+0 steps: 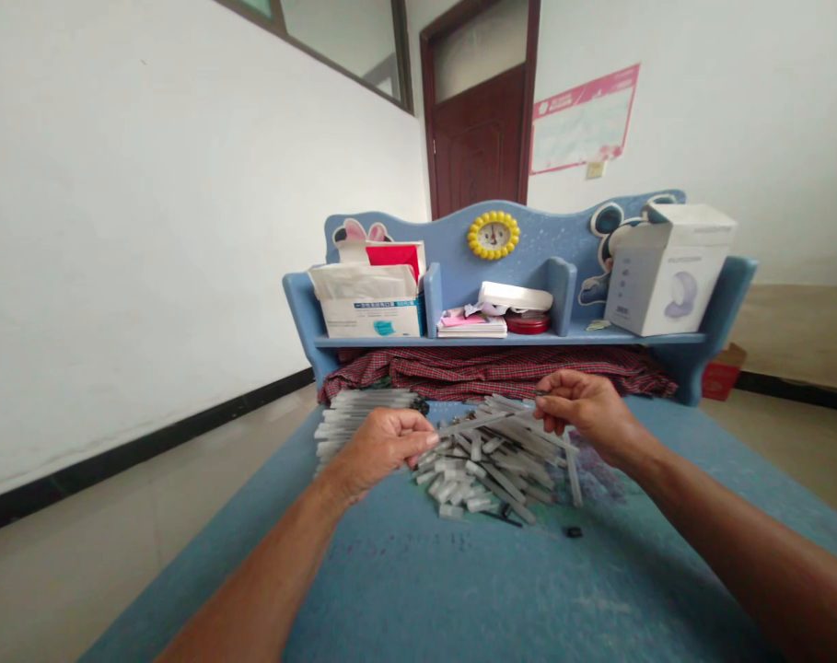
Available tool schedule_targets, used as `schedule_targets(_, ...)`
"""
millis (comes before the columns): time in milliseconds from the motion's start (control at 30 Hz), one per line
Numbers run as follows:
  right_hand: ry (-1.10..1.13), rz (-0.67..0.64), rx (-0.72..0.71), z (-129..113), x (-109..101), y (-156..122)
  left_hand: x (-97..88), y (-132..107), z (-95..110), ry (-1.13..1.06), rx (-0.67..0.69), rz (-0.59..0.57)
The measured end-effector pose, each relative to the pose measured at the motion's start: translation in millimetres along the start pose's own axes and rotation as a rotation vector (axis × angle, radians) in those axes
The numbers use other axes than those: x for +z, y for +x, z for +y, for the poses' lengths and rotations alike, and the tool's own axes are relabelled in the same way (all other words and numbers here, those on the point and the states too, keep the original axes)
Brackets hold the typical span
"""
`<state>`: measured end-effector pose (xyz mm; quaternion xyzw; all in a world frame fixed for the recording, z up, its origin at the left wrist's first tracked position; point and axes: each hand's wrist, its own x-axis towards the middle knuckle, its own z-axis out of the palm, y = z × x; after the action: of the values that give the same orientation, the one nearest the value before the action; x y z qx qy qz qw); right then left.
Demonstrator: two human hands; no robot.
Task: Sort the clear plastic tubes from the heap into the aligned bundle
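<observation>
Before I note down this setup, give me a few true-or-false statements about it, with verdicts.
1. The left hand is at the left edge of the pile of clear plastic strips. True.
2. The right hand lies flat beside the pile. False: it is raised over the pile, its fingers pinched together.
3. The pile lies on a bare wooden table. False: it lies on a blue surface.
4. A yellow-rimmed clock is on the back panel of the blue shelf unit. True.
5. The white box stands at the shelf's left end. False: it stands at the right end as seen from the camera.
6. A red checked cloth lies below the shelf. True.
</observation>
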<state>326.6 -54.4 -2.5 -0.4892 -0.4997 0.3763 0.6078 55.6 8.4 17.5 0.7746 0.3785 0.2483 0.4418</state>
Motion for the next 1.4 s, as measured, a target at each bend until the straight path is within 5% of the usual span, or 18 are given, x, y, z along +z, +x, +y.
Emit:
schedule_targets(200,-0.037,0.217,-0.043,11,-13,11,-39.2,5,-17,0.112,-0.091,0.1)
schedule_targets(333,-0.302,0.246,-0.197,17,-10,7,-46.1,7,-22,0.12,-0.126,0.199)
schedule_targets(533,-0.833,0.07,-0.463,10,3,-12,-33.2,8,-21,0.117,-0.108,0.148)
schedule_targets(967,-1.391,-0.006,-0.268,19,7,-9,-7.0,5,-9,0.11,-0.084,0.013)
schedule_targets(1200,-1.344,0.054,-0.338,17,8,-10,8.5,0,-1,0.04,-0.044,-0.034)
schedule_targets(1400,-1.21,-0.249,-0.732,-1,28,-29,24.0,-5,7,0.002,-0.016,-0.101)
